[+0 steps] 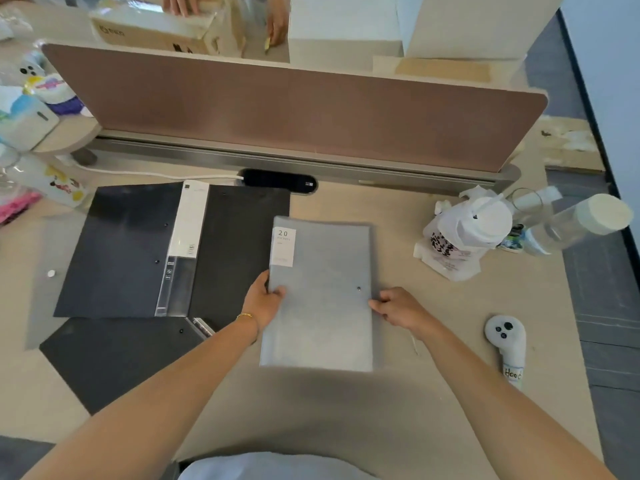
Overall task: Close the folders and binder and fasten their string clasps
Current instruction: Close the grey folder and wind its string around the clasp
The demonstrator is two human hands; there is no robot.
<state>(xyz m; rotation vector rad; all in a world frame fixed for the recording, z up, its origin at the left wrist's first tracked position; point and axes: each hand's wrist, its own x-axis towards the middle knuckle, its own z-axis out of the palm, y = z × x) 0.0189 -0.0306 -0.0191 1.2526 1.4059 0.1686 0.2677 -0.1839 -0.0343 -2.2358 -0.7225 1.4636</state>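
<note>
While the left hand (262, 299) and the right hand (398, 306) pinched the closed grey folder (322, 306) at its edges, its string clasp (358, 288) seemingly waited for winding next.

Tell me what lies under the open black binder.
Under the open black binder lies a second black folder; its lower part sticks out toward the person, with one clasp button showing. The rest of it is covered.
</note>
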